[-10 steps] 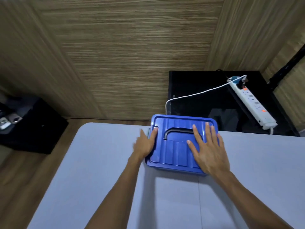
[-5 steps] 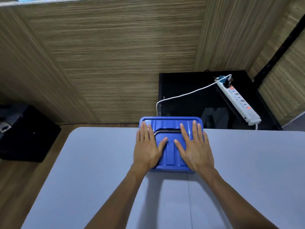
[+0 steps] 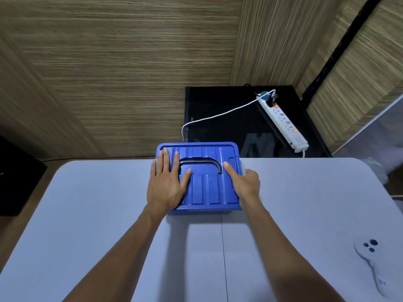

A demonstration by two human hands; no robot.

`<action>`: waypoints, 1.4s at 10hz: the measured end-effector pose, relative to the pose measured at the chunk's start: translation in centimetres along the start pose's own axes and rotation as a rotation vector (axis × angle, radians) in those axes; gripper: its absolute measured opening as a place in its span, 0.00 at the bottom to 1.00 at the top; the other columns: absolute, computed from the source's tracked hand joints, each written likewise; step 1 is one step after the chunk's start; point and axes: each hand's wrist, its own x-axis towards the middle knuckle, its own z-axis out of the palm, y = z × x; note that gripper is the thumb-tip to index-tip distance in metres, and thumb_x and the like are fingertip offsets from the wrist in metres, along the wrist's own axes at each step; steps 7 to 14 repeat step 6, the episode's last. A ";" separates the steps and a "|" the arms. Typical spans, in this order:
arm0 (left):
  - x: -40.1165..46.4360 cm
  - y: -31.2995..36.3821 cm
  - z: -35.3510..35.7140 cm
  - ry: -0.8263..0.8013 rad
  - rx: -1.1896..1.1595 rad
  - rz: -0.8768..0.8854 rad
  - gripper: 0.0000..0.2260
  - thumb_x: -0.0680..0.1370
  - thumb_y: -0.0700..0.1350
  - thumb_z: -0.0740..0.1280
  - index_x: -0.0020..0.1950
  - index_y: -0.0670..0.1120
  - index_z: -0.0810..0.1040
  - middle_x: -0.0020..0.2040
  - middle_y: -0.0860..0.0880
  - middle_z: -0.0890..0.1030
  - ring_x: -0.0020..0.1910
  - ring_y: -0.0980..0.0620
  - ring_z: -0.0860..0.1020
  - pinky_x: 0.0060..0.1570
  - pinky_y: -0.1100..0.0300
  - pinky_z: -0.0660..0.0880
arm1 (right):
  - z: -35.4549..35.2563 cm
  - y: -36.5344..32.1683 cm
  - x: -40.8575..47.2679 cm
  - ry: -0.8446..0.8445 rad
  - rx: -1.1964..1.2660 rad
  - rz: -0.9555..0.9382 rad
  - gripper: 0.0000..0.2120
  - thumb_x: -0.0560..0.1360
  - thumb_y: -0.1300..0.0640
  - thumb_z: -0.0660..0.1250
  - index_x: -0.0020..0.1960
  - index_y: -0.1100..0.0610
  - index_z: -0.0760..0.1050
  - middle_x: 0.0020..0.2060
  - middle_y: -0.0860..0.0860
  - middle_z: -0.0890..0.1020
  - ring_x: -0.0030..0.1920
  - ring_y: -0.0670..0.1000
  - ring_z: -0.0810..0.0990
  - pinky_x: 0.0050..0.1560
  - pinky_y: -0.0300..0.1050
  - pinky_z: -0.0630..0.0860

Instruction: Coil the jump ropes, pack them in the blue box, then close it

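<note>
The blue box (image 3: 207, 182) – lid on, at the table's (image 3: 87, 214) far edge – is pressed flat by the left hand (image 3: 165, 184), fingers straight; its right side is gripped by the right hand (image 3: 245, 184).

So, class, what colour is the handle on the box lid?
Black handle, in the head view.

You can't see inside the blue box (image 3: 205, 184); its lid covers everything. Your right hand's (image 3: 245, 184) fingers drop out of sight over the box's three o'clock edge, perhaps on a latch. Both forearms are cut off at six o'clock.
</note>
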 end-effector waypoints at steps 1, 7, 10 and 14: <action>-0.2 0.2 0.1 -0.004 0.012 0.005 0.33 0.80 0.65 0.41 0.80 0.48 0.46 0.80 0.43 0.44 0.78 0.48 0.40 0.77 0.50 0.43 | 0.4 -0.1 -1.4 0.207 -0.242 -0.259 0.21 0.77 0.42 0.69 0.46 0.61 0.74 0.32 0.52 0.76 0.32 0.54 0.74 0.38 0.48 0.70; -0.6 -0.1 -2.3 -0.109 -0.238 0.025 0.40 0.74 0.73 0.37 0.79 0.51 0.47 0.80 0.46 0.45 0.79 0.51 0.41 0.75 0.50 0.42 | 1.3 -0.2 -1.6 -0.091 -0.789 -0.638 0.24 0.85 0.47 0.51 0.80 0.48 0.55 0.81 0.53 0.51 0.81 0.53 0.46 0.77 0.59 0.53; -0.6 -0.1 -2.3 -0.109 -0.238 0.025 0.40 0.74 0.73 0.37 0.79 0.51 0.47 0.80 0.46 0.45 0.79 0.51 0.41 0.75 0.50 0.42 | 1.3 -0.2 -1.6 -0.091 -0.789 -0.638 0.24 0.85 0.47 0.51 0.80 0.48 0.55 0.81 0.53 0.51 0.81 0.53 0.46 0.77 0.59 0.53; -0.6 -0.1 -2.3 -0.109 -0.238 0.025 0.40 0.74 0.73 0.37 0.79 0.51 0.47 0.80 0.46 0.45 0.79 0.51 0.41 0.75 0.50 0.42 | 1.3 -0.2 -1.6 -0.091 -0.789 -0.638 0.24 0.85 0.47 0.51 0.80 0.48 0.55 0.81 0.53 0.51 0.81 0.53 0.46 0.77 0.59 0.53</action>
